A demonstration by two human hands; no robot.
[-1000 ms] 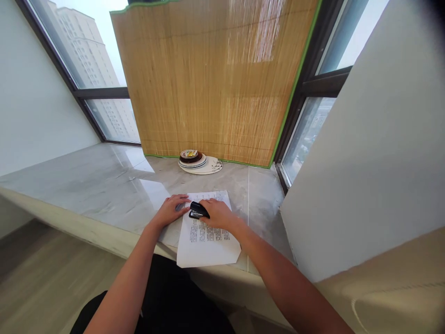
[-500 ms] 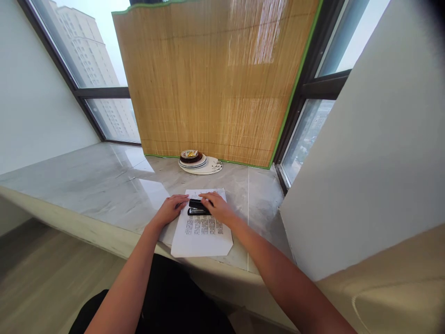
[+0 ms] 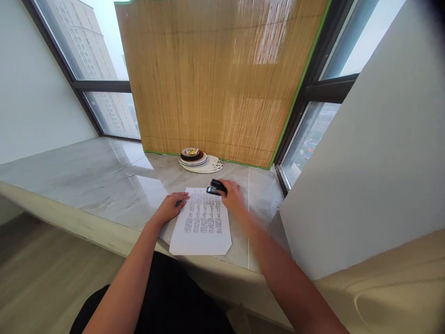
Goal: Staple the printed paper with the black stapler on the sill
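Note:
My right hand (image 3: 233, 195) is wrapped around a black stapler (image 3: 216, 187) at the top right corner of a white printed sheet of paper (image 3: 200, 241). The stapler's jaw end points left over the top of the page; whether it touches the paper I cannot tell. My left hand (image 3: 171, 207) rests at the sheet's upper left edge, its fingertips on the paper and its thumb apart from the fingers. Rows of dark print cover the page. Whether there are more sheets beneath does not show.
A stack of plates (image 3: 194, 160) with a brown round dish and a yellow item on top stands behind the paper. The marble sill (image 3: 104, 185) ends at a front edge near my body. A bamboo blind (image 3: 208, 93) hangs at the back, and a white wall (image 3: 365, 162) bounds the right.
My right hand has lifted the stapler from the middle of the page and moved it right and away, to the top right corner. My left hand has stayed at the left edge.

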